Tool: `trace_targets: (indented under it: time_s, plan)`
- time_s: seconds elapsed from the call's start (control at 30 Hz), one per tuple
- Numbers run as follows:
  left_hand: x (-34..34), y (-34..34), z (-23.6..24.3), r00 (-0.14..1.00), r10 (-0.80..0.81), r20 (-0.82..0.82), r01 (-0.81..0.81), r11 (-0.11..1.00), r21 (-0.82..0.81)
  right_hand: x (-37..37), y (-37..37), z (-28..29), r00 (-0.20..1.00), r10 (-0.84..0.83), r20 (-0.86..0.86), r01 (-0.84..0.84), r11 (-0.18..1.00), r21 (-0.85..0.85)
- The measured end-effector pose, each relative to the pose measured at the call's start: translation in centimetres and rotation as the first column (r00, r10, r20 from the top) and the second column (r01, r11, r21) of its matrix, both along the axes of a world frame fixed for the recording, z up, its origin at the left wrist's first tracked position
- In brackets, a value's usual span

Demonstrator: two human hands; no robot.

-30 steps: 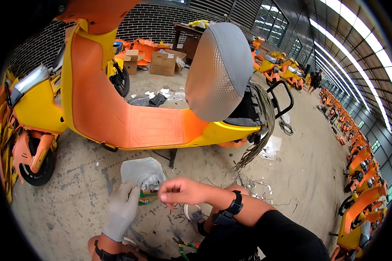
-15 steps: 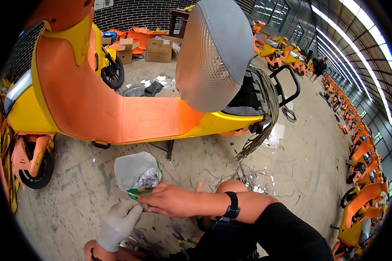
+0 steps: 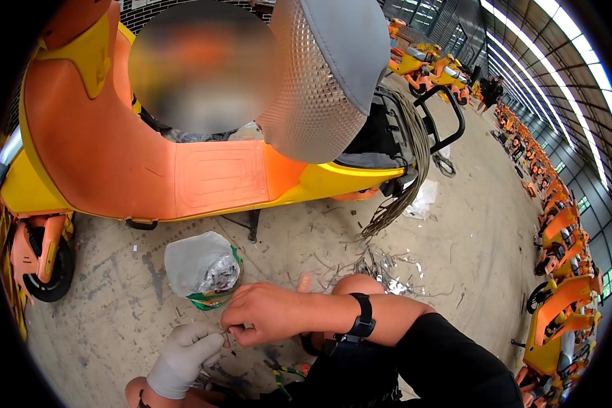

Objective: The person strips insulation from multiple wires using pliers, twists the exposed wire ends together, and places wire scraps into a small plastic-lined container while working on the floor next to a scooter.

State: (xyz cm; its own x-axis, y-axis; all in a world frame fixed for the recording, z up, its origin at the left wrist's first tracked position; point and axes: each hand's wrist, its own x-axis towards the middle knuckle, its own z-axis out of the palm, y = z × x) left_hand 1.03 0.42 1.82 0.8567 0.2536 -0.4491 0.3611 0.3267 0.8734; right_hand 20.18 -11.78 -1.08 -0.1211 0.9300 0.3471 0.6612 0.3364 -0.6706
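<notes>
My left hand, in a pale glove, is closed in a pinch at the lower middle. Close against its fingertips, my bare right hand has its fingers curled and pinched together. A tiny thin piece shows between the two hands, too small to name. Just beyond them a clear plastic bag with a green edge stands open on the floor, crumpled silvery material inside. Below my right wrist lies a tool with green and yellow handles, partly hidden by my leg.
An orange and yellow scooter stands across the far side, its grey seat raised. A bundle of wires hangs from its rear. Wire scraps litter the floor. Rows of scooters line the right, and a person is far off.
My right hand's fingers have curled from stretched out into a pinch, and the hand has drawn back from the bag's edge. My left hand stays pinched. The view has shifted slightly.
</notes>
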Motion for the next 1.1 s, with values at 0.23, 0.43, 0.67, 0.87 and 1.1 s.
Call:
trace_targets:
  time_s: [0.23, 0.43, 0.67, 0.87, 1.1]
  plan:
    - [-0.2, -1.3, 0.6, 0.986, 0.156, 0.054, -0.134, 0.949, -0.284, 0.4, -0.3, 0.9, 0.985, 0.023, -0.173, -0.033, 0.998, -0.055]
    - [-1.3, -1.2, 0.4, 0.945, 0.24, 0.221, -0.115, 0.878, -0.464, 0.3, 0.0, 1.4, 0.975, 0.035, -0.219, -0.045, 0.998, -0.043]
    - [-1.2, 0.7, 1.3, 0.96, 0.244, 0.139, -0.175, 0.907, -0.384, 0.9, 0.2, 1.5, 0.97, -0.049, -0.238, -0.003, 0.977, -0.214]
    - [-1.6, 2.7, 0.2, 0.978, 0.185, 0.1, -0.144, 0.935, -0.325, 0.6, 0.6, 2.0, 0.913, -0.112, -0.393, -0.035, 0.936, -0.35]
    - [-1.1, 1.7, -2.9, 0.927, -0.027, 0.373, -0.044, 0.983, 0.181, -1.7, 0.4, 2.9, 0.919, -0.218, -0.328, 0.067, 0.907, -0.415]
